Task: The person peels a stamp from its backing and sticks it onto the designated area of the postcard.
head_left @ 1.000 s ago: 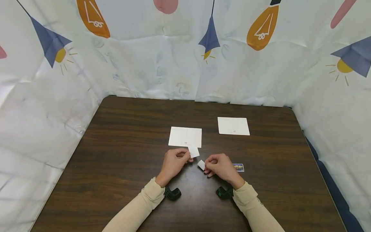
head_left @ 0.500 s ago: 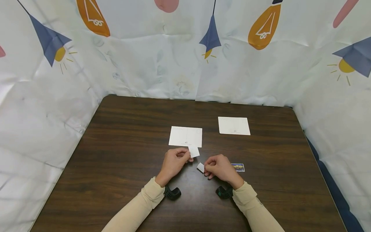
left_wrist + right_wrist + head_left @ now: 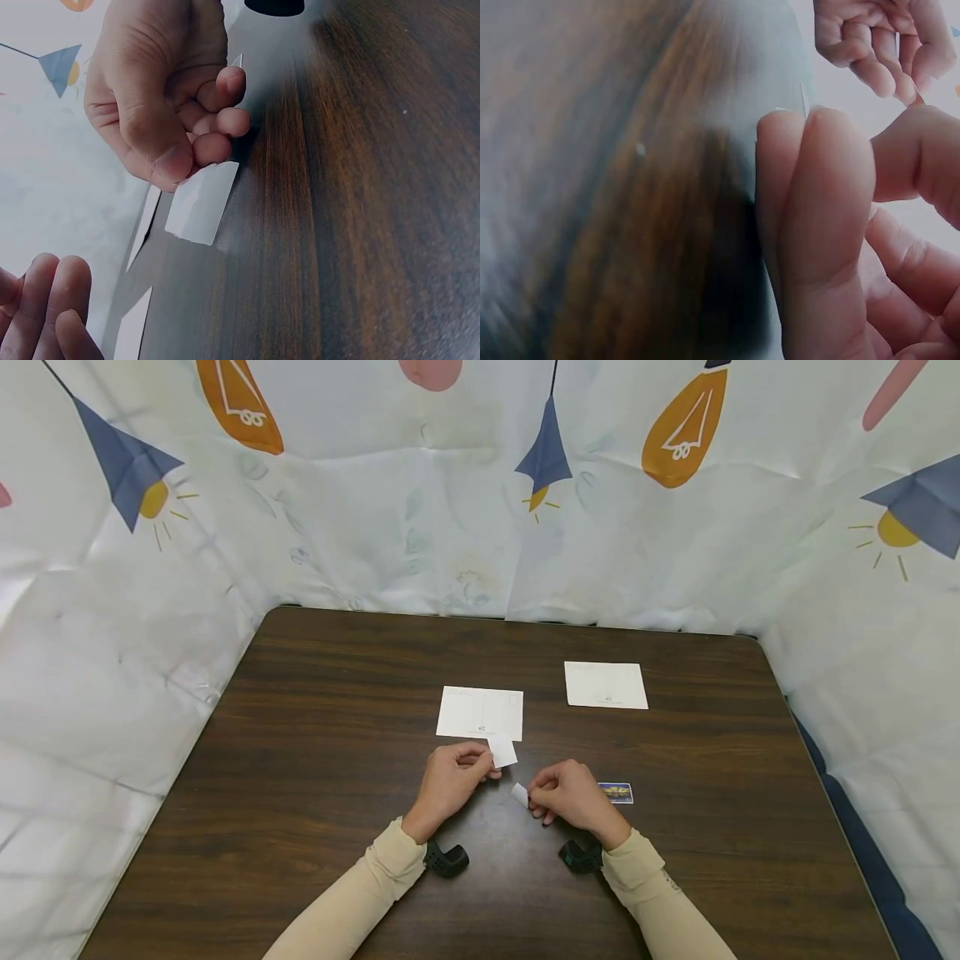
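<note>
My left hand (image 3: 450, 781) pinches a small white square of paper (image 3: 502, 752) at its left edge, with thumb and fingertips. That square overlaps the lower right corner of a white postcard (image 3: 480, 712), as seen from the head. To the right, my right hand (image 3: 573, 797) pinches a smaller white paper piece (image 3: 520, 794). In the left wrist view this piece (image 3: 201, 204) stands out from the right thumb and index fingertip, blank on the visible side. Between the two held papers is a small gap. Beside the right hand lies a colourful stamp-like picture (image 3: 617, 792), partly hidden by the hand.
A second white postcard (image 3: 605, 685) lies farther back on the right of the dark wooden table (image 3: 337, 710). Both wrists wear black cameras, the left camera (image 3: 447, 862) and the right camera (image 3: 581, 858). A patterned white curtain (image 3: 450, 527) hangs behind the table.
The small paper in my right hand has dropped slightly nearer to me and turned, its tilt changing. My left hand and its paper square stay nearly still.
</note>
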Available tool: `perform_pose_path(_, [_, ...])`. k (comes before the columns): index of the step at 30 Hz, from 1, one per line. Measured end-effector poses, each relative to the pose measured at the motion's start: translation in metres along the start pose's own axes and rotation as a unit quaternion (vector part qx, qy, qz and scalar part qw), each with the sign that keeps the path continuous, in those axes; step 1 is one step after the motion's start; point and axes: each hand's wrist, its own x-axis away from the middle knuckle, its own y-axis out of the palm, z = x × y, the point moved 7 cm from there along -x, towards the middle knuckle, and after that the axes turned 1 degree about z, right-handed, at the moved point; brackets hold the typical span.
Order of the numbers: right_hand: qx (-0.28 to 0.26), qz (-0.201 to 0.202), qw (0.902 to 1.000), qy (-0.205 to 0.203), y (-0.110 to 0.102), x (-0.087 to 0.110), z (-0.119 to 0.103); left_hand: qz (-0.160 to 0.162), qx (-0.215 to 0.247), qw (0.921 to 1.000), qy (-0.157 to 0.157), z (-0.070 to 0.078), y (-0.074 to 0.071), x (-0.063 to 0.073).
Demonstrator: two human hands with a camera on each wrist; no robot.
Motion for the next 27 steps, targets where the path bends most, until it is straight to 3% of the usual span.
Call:
perform_pose_path(18, [0.094,0.064,0.9934,-0.011,-0.013,0.004,-0.01,-0.006,-0.011,0.9999,-0.002,0.001,0.002,0.001])
perform_pose_path(27, [0.099,0.141,0.9817,-0.082,-0.021,0.009,-0.028,-0.007,-0.001,1.0,0.002,0.003,0.004,0.001])
